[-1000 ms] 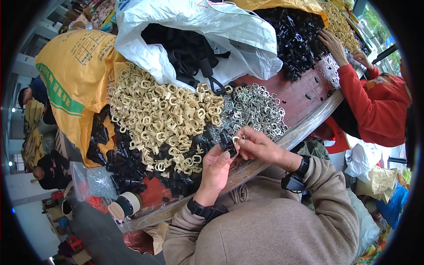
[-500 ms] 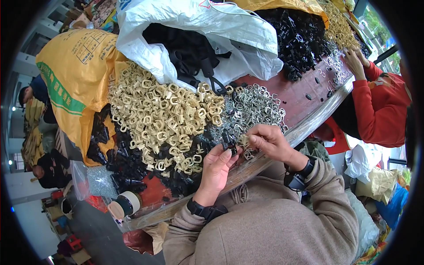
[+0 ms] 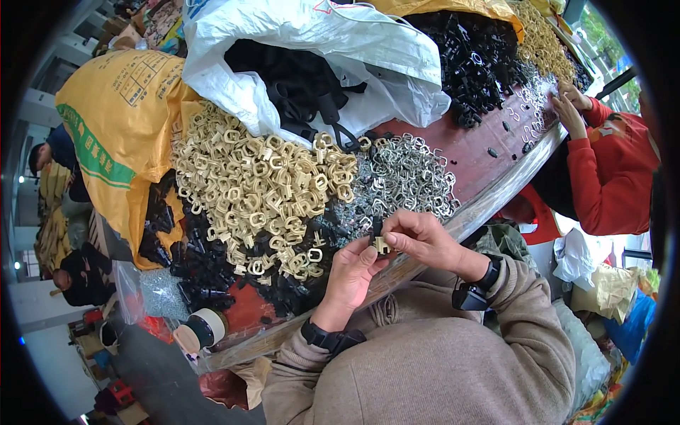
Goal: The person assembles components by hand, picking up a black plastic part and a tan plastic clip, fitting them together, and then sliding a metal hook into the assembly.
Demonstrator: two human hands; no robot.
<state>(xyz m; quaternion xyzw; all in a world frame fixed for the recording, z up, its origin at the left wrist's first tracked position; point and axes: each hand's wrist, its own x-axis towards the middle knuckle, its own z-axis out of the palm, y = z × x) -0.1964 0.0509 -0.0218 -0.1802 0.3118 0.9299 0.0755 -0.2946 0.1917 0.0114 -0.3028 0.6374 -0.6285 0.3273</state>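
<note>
In front of me, at the table's near edge, my left hand (image 3: pixel 350 273) is closed on a small black plastic part (image 3: pixel 377 227). My right hand (image 3: pixel 428 243) pinches a small beige plastic piece (image 3: pixel 382 245) against that part. Fingers cover much of both, so how they fit cannot be told. Just beyond lie a heap of beige loop-shaped plastic pieces (image 3: pixel 248 184) and, to its right, a pile of bent silvery metal clips (image 3: pixel 411 170). Black plastic parts (image 3: pixel 195 265) are spread left of my left hand.
A white woven bag (image 3: pixel 397 57) with black pieces in it lies open at the back. At left stands a yellow sack (image 3: pixel 117 106). A spool (image 3: pixel 207 327) sits on the near left corner. To the right, a person in red sleeves (image 3: pixel 609 163) handles metal clips.
My right hand has moved slightly left and down, bringing the beige piece against the black part. The black part has turned more upright in my left hand.
</note>
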